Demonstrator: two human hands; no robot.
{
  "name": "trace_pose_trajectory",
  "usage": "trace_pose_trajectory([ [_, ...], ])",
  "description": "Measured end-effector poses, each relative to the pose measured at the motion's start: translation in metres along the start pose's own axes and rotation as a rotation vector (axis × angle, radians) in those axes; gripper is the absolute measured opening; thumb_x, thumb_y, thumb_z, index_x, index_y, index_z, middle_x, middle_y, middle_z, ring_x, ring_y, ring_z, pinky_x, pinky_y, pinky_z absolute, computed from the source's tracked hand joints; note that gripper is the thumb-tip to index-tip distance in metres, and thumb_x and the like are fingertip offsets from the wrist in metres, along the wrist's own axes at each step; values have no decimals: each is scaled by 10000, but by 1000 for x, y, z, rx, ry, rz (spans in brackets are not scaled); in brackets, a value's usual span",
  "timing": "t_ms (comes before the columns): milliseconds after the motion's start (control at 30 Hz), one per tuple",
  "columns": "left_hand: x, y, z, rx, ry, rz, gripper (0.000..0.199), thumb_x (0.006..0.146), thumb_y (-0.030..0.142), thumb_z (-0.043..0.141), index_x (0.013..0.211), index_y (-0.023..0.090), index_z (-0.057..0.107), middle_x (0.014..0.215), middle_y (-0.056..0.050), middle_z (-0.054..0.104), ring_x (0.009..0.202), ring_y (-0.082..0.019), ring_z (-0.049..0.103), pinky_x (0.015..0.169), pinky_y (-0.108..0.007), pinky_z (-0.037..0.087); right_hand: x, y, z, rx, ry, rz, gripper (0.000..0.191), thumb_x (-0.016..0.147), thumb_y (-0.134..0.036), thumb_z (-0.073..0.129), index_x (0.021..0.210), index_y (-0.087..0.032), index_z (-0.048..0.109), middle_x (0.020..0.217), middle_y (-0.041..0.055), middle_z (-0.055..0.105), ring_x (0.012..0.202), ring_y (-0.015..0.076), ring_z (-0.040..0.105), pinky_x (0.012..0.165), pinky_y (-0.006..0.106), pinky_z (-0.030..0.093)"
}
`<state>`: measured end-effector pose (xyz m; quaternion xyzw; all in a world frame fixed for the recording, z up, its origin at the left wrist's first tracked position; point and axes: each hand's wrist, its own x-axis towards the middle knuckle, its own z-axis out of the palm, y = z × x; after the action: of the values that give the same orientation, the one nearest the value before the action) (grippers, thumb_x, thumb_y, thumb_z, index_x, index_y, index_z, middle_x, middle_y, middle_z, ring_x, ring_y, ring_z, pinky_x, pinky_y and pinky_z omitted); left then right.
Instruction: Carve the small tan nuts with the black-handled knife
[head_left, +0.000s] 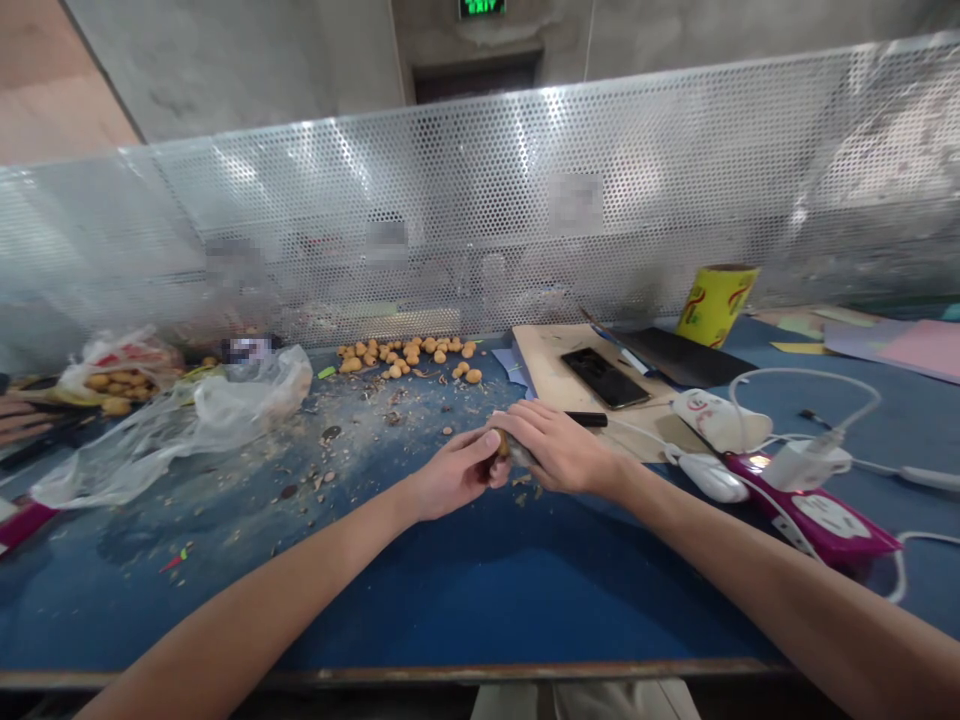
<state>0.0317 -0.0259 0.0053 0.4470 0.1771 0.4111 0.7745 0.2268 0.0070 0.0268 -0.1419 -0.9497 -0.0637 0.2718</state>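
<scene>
Near the middle of the blue table, my left hand is closed around a small brownish round piece, its thumb on top. Against it, my right hand is closed with its fingers curled over the same piece and over something pale and greyish that is mostly hidden. A black handle-like stick juts out behind the right hand. Beyond my hands lies a group of small tan round fruits or nuts, with crumbs and shell bits scattered to the left.
A clear plastic bag and a bag of similar round pieces lie left. Right are a phone, a yellow roll, a magenta power strip and white cables. A perforated metal screen stands behind. Another person's hand shows far left.
</scene>
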Motion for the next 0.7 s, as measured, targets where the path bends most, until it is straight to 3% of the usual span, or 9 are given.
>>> trace_pose_trajectory([
  [133,-1,2,3,-23,-1,47,235,845,346,681,861,130,591,699,-12,500,645,-97,465,605,-212,370,0,0,1,10,54,62,358,948,-254,349,1269,-116,427,1044,162,574,931,263,521,815,434,455],
  [367,2,0,0,98,46,-106,376,853,464,639,739,113,564,633,-10,501,543,-81,443,539,-218,348,-2,5,1,0,-92,-34,355,955,-284,368,1231,-79,453,1033,171,559,929,255,498,837,423,452],
  [467,3,-1,-1,77,65,-98,365,842,459,655,757,116,565,623,-3,500,539,-79,442,541,-215,349,-2,5,3,-6,-111,-16,324,953,-295,367,1158,-75,489,990,171,560,905,259,497,819,429,455],
  [700,3,-1,-1,-45,39,-64,330,853,435,651,800,122,562,674,-15,502,612,-93,459,579,-208,373,1,0,5,50,23,30,354,979,-270,324,1261,-84,428,1040,173,566,953,258,511,853,434,462],
])
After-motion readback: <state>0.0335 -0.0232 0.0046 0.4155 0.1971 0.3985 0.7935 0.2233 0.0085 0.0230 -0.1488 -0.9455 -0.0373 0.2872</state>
